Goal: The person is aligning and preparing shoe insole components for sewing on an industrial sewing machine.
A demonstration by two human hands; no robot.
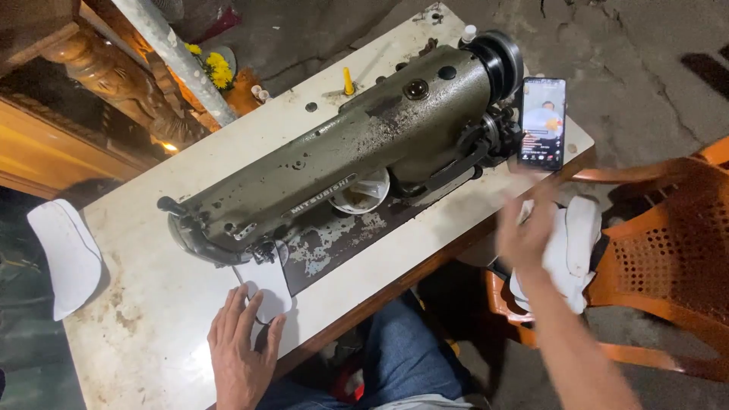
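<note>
— What is seen at the left hand?

— It is laid flat on the bench, fingers spread and pressed on a small white cut piece of fabric or leather. Nothing is gripped; the piece is only held down by the fingertips, near the front edge of the bench.

— And just past that piece?

— The needle end of an olive-green industrial sewing machine is found directly behind it. The white piece is placed just in front of the presser foot, on the worn dark bed plate, whose paint is chipped.

— How is the right hand described?

— It is blurred by motion, so whether its fingers are apart or together cannot be told. It is raised beyond the right end of the bench, over a stack of white cut pieces piled on an orange plastic chair. Contact with the stack cannot be confirmed.

— What is noted further out?

— A smartphone with a lit screen is propped upright against the handwheel end of the machine. A white bowl-shaped object is tucked under the machine arm. A yellow spool pin is stood behind the machine. Another white cut piece is seen overhanging the left end of the bench. Carved wooden furniture and yellow flowers are visible at the far left, and blue jeans are seen below the bench edge.
</note>
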